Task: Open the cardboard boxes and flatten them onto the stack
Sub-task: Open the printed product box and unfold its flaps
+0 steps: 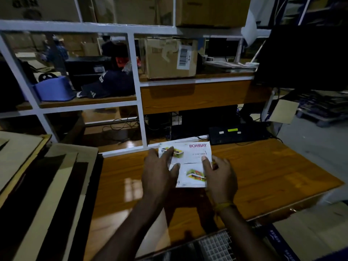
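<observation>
A small white printed box point(188, 162) is held just above the wooden worktop point(263, 170), near its middle, a little toward 12 o'clock from the person. It is gripped from both sides. The left hand point(160, 174) is placed on its left edge, with the fingers point(168, 150) spread and bent over the top face. The right hand point(220, 174) is placed on the right edge, and one finger is pressed on the top near the printed words. The box looks already quite thin, but whether it is fully flat cannot be told. It is judged that the flattening of this box is in progress and that it is not yet put on the stack.

At 9 o'clock, a pile of flat cardboard sheets point(47, 176) is seen; it is probably the stack, well apart from the box. At 12 o'clock a white shelf frame point(135, 87) stands with a brown carton point(169, 59), a dark cap point(105, 85) and a blue container point(54, 89). A black device point(237, 132) with cables lies just behind the box. At 6 o'clock, a keyboard point(214, 245) is partly visible. Nothing is seen between the box and the pile.
</observation>
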Demonstrator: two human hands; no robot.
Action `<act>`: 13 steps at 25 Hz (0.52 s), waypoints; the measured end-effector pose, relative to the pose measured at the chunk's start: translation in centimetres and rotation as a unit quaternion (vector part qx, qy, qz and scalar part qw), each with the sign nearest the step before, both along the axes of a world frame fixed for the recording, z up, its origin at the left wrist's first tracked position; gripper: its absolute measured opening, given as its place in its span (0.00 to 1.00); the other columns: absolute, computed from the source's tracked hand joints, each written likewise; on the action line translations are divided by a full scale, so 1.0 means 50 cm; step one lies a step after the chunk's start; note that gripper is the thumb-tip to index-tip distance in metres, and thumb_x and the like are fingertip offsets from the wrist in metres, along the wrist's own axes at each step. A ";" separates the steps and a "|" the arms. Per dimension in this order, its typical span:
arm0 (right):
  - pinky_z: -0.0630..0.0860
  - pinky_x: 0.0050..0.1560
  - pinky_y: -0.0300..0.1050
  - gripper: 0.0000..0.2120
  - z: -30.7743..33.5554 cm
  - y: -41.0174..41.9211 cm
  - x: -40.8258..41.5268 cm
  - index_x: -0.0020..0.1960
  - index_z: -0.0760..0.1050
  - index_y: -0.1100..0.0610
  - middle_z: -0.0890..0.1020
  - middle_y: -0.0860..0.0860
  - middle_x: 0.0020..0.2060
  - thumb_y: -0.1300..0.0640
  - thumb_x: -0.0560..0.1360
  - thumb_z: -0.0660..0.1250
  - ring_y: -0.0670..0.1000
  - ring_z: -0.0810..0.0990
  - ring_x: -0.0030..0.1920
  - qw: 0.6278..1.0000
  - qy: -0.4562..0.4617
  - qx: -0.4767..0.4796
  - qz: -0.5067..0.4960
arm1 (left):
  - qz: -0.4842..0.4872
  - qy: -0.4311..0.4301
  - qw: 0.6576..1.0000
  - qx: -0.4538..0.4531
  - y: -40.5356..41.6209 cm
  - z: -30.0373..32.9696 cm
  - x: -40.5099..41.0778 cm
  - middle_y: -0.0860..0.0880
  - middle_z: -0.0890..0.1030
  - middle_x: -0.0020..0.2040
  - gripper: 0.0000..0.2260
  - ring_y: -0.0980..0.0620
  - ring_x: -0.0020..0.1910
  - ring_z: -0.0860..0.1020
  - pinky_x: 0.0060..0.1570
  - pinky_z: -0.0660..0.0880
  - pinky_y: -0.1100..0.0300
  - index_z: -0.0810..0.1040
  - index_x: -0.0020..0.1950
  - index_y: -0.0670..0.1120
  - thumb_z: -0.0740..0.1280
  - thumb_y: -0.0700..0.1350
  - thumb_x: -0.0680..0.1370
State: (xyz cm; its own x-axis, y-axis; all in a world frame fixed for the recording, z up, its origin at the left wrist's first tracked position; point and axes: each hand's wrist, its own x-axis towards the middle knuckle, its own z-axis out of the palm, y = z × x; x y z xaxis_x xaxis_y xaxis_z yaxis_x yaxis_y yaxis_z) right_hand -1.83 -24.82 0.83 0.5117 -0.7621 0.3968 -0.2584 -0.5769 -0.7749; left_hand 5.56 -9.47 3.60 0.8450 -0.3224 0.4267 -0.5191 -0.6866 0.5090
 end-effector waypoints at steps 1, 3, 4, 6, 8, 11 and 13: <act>0.60 0.29 0.36 0.15 0.016 -0.009 0.011 0.49 0.80 0.52 0.76 0.48 0.42 0.41 0.79 0.64 0.39 0.72 0.33 1.000 0.011 -0.009 0.003 | -0.004 0.005 1.000 0.004 -0.001 0.020 0.010 0.45 0.71 0.58 0.26 0.44 0.57 0.73 0.52 0.74 0.55 0.72 0.72 0.56 0.70 0.56 0.75; 0.59 0.30 0.37 0.20 0.043 -0.036 0.039 0.50 0.81 0.54 0.80 0.51 0.42 0.38 0.78 0.62 0.48 0.77 0.35 0.999 0.036 -0.029 0.014 | -0.015 0.026 1.000 0.007 -0.007 0.048 0.029 0.44 0.71 0.60 0.25 0.42 0.58 0.75 0.54 0.74 0.55 0.74 0.70 0.55 0.70 0.57 0.74; 0.58 0.30 0.38 0.21 0.058 -0.051 0.054 0.50 0.82 0.54 0.81 0.52 0.41 0.37 0.78 0.63 0.53 0.78 0.36 0.998 0.056 -0.029 0.024 | -0.019 0.039 0.999 0.009 -0.010 0.062 0.039 0.43 0.71 0.62 0.25 0.41 0.59 0.75 0.55 0.74 0.55 0.75 0.70 0.54 0.70 0.57 0.75; 0.58 0.30 0.40 0.18 0.095 -0.077 0.086 0.45 0.80 0.54 0.78 0.53 0.37 0.39 0.77 0.65 0.57 0.75 0.37 0.992 0.112 -0.026 0.051 | -0.018 0.071 0.997 0.020 -0.017 0.083 0.063 0.42 0.71 0.63 0.24 0.40 0.59 0.76 0.57 0.74 0.54 0.76 0.70 0.52 0.70 0.58 0.75; 0.64 0.34 0.41 0.18 0.121 -0.095 0.123 0.42 0.78 0.55 0.78 0.56 0.37 0.40 0.77 0.67 0.58 0.77 0.39 0.984 0.166 -0.029 0.067 | -0.016 0.095 0.994 0.045 -0.023 0.093 0.087 0.40 0.71 0.64 0.23 0.39 0.59 0.76 0.58 0.74 0.53 0.77 0.68 0.52 0.69 0.59 0.76; 0.71 0.42 0.44 0.20 0.111 -0.110 0.164 0.53 0.83 0.56 0.85 0.57 0.49 0.39 0.76 0.66 0.61 0.82 0.50 0.982 0.177 -0.030 0.060 | -0.011 0.114 0.992 0.047 -0.032 0.083 0.109 0.41 0.69 0.66 0.22 0.37 0.63 0.73 0.61 0.71 0.52 0.76 0.69 0.54 0.66 0.61 0.77; 0.74 0.47 0.46 0.20 0.088 -0.121 0.171 0.57 0.83 0.55 0.84 0.56 0.53 0.40 0.77 0.65 0.60 0.81 0.53 0.985 0.147 -0.015 0.086 | -0.010 0.116 0.993 0.006 -0.036 0.075 0.105 0.43 0.67 0.71 0.22 0.39 0.66 0.72 0.61 0.69 0.54 0.76 0.69 0.54 0.66 0.59 0.77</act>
